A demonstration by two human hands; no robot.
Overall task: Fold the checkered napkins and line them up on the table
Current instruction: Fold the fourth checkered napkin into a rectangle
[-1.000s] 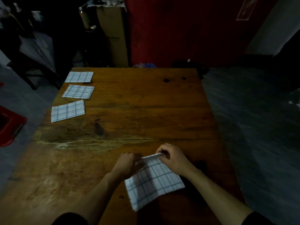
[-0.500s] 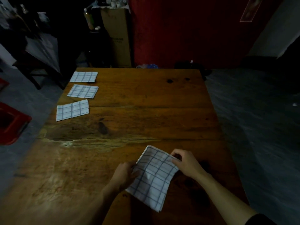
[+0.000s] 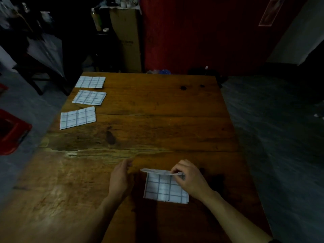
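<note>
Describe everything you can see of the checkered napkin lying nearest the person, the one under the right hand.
The checkered napkin is pale cloth crossed by a dark grid. It lies folded into a rough rectangle near the front edge of the wooden table. Its far edge is lifted and doubled over, pinched by the right hand. The left hand rests beside it, apparently not touching. Its near edge shows stacked layers.

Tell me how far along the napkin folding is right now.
Three folded napkins already lie in a line along the table's left edge: far, middle and near. A fourth napkin is in hand: the right hand pinches its raised far edge, while the left hand is beside it, off the cloth. Left: finish this fold and add it to the line.
</note>
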